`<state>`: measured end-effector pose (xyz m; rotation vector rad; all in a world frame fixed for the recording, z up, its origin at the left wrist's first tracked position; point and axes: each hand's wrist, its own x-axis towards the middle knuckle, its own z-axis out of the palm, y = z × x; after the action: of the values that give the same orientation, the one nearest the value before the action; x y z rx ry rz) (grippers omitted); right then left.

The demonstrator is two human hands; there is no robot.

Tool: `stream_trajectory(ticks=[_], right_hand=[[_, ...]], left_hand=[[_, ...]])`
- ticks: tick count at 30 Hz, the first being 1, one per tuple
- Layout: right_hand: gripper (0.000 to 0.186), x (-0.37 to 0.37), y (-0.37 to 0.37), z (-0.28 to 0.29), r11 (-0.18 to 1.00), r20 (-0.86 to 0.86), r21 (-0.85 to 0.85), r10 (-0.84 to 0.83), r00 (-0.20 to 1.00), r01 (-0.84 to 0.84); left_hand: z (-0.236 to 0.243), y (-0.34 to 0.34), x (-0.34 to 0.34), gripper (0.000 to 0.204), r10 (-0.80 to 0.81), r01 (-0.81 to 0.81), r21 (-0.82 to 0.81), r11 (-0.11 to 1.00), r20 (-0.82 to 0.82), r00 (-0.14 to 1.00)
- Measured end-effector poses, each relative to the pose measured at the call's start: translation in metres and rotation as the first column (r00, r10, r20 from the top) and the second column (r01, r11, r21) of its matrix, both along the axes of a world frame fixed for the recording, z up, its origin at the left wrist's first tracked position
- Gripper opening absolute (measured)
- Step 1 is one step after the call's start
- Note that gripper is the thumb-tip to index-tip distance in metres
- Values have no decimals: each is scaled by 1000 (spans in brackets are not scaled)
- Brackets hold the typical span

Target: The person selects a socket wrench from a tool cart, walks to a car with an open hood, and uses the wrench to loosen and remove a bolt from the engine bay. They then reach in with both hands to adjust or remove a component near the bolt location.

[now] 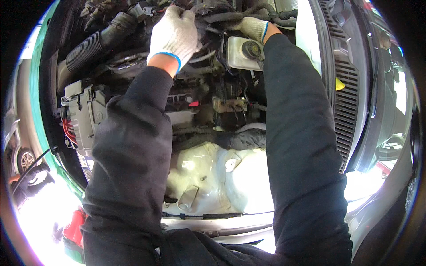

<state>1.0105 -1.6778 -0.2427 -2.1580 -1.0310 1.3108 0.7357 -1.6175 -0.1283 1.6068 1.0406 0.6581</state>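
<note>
I look down into an open engine bay, where both hands work among the black hoses near the top of my view. These hoses look dull and dark, smooth-walled and of uneven thickness; they bend, cross and run between the two hands, and one stout length curves on past the right hand. The left hand, in an off-white knit glove with a blue cuff edge, shows me its back, its fingers bent down into the clutter. I cannot tell how far its grip is open or whether it has hold of anything. The right hand, gloved alike, sits just beyond the white tank with its black cap, close against the hoses. Its fingertips are hidden from me, so I cannot tell that grip's opening or hold either.

To the left I see a ribbed black tube and, below it, a grey box with red wires at its side. A metal block sits between the dark sleeves.
</note>
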Motion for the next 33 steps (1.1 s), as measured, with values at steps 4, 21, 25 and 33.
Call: stream_trajectory(ticks=[4,21,25,33], right_hand=[[39,0,-1,2,995,0,62,83,997,-83],[34,24,8,-18,905,336,-110,424,841,-412],[34,42,12,-46,943,197,-39,331,923,-330],[36,29,5,-21,958,101,-1,286,953,-288]], left_hand=[[-32,11,-3,38,-59,60,3,998,-129,990],[16,-4,40,29,-35,233,492,839,-378,925],[24,3,53,33,-49,273,575,771,-374,926],[-24,-8,13,30,24,29,286,958,-179,984]])
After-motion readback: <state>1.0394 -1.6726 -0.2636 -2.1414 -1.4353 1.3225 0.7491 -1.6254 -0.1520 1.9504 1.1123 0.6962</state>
